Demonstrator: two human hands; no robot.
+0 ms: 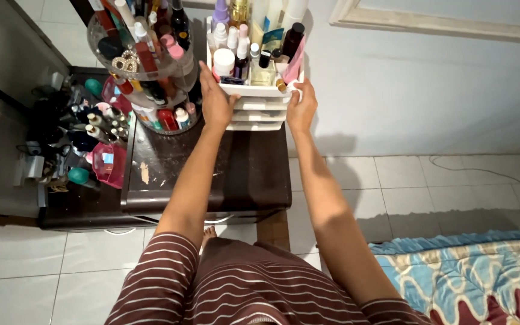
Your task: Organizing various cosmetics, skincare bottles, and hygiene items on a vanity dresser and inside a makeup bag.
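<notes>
At the table's (212, 180) far edge, my left grip (216, 99) and right grip (301, 107) clasped the white drawer organizer (257, 108), packed with upright bottles and tubes.

Two bare forearms, uncovered from the short sleeves down to the wrists, with no watch, band or bracelet showing on either. Left hand (215, 99) and right hand (301, 108) ungloved, no rings to be made out, nails short and plain so far as can be told. Dressed in a dark maroon-brown garment (254, 289) crossed by thin, pale, slightly wavy horizontal stripes, running over both sleeves and the front alike. Soft, loose fabric, folding in gentle creases across the lap. Sleeve hems ending above the elbows. Bare toes of one foot (209, 233) peeping out beyond the cloth.
</notes>
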